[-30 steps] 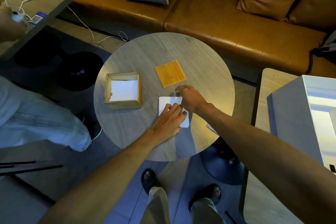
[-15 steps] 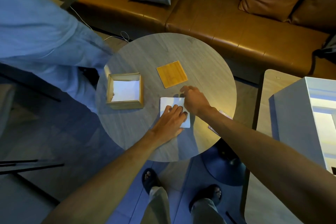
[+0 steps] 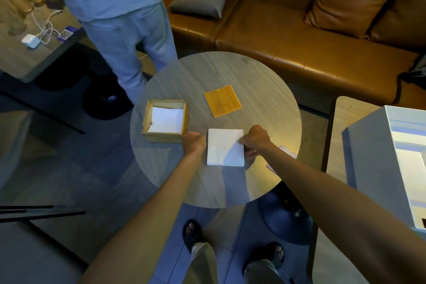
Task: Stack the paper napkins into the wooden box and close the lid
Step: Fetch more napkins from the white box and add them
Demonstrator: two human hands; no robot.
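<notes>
Head view: left hand (image 3: 194, 143) and right hand (image 3: 255, 139), each grip pinching opposite edges of napkin (image 3: 225, 147).

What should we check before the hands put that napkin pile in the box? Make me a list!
1. Is the wooden box open? ok: the lid lies apart from it on the table.
2. Room inside? ok: the napkins in the box sit below its rim.
3. Grip on the napkin stack? ok: the left hand holds its left edge and the right hand pinches its right edge.
4. Stack tidy? ok: its edges look lined up.
5. Stack lifted off the table? cannot tell.
</notes>
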